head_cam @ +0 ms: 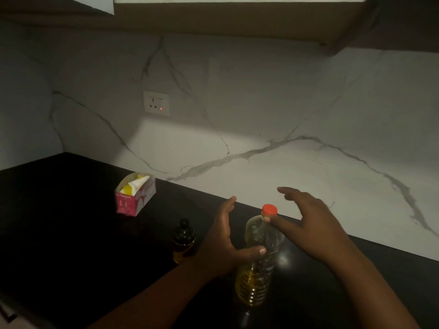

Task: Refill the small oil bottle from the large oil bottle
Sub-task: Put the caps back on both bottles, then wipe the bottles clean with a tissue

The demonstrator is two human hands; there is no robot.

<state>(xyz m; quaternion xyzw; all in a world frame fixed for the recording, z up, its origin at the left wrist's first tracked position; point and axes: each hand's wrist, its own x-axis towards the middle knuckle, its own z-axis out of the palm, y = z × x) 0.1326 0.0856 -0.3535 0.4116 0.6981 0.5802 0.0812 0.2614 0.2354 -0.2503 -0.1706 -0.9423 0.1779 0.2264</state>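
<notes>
Reaching in, we see both hands spread around the upright large oil bottle on the worktop. Right hand fingers sit nearest, just under the red cap; left hand flanks the body, gripping nothing. Small oil bottle stands just left.

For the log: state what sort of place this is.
Most likely a home kitchen: a black countertop against a marble-look backsplash with a wall socket, cabinets overhead, and a large oil bottle beside a small dark bottle.
</notes>
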